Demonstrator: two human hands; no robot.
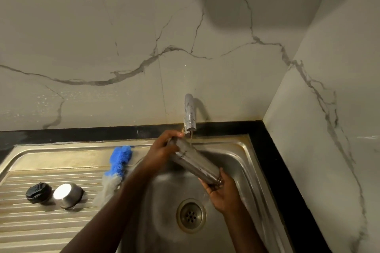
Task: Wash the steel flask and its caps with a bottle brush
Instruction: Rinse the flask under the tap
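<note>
The steel flask lies tilted over the sink basin, its upper end under the tap, from which a thin stream of water runs. My left hand grips the flask's upper end. My right hand holds its lower, open end from beneath. On the drainboard at the left sit a black cap and a steel cap, side by side. The bottle brush, blue and grey bristled, lies on the drainboard beside the basin, partly behind my left forearm.
The drain lies in the basin's middle, below the flask. A black counter edge runs along the back and right of the sink. Marble-patterned walls close in behind and at the right.
</note>
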